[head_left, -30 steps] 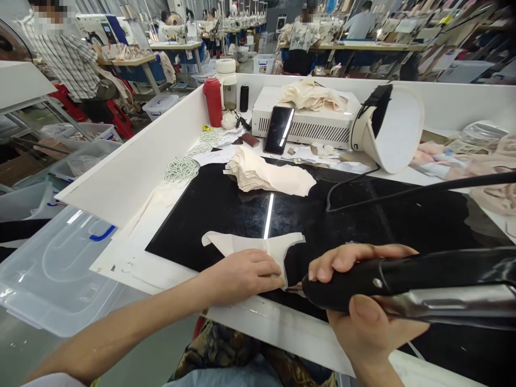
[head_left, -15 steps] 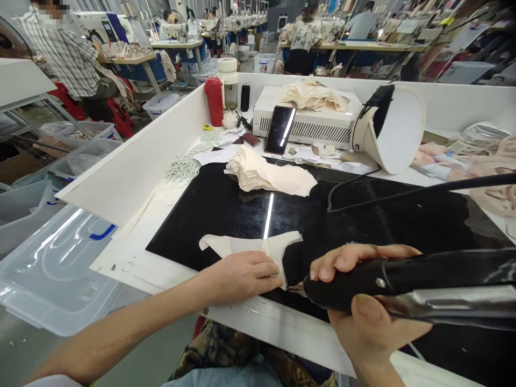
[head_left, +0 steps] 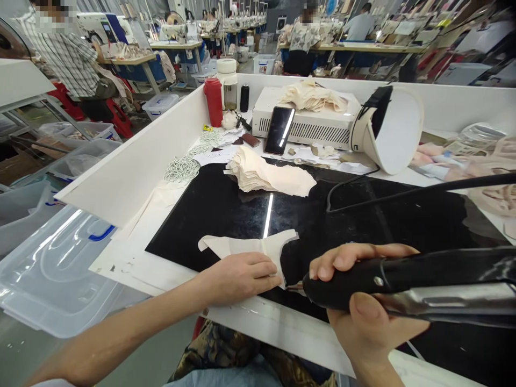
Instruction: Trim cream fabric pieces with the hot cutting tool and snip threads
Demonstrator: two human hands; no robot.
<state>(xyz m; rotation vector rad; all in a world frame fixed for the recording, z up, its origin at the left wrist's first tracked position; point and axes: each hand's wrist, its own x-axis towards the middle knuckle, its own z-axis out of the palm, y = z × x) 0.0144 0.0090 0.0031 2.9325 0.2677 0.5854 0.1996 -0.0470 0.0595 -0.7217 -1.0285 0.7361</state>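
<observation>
Head view: on glossy black sheeting (head_left: 217,199), curved cream cloth (head_left: 245,245) is pressed by the unclenched left hand (head_left: 244,277); above that sheeting, a thick black tool (head_left: 421,278) is grasped by the right hand (head_left: 363,325).

Head-worn view, forward and down

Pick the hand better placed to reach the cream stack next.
Left, I'd judge. The left hand only rests on the cream piece and lies nearer the stack; the right hand is wrapped around the black tool.
</observation>
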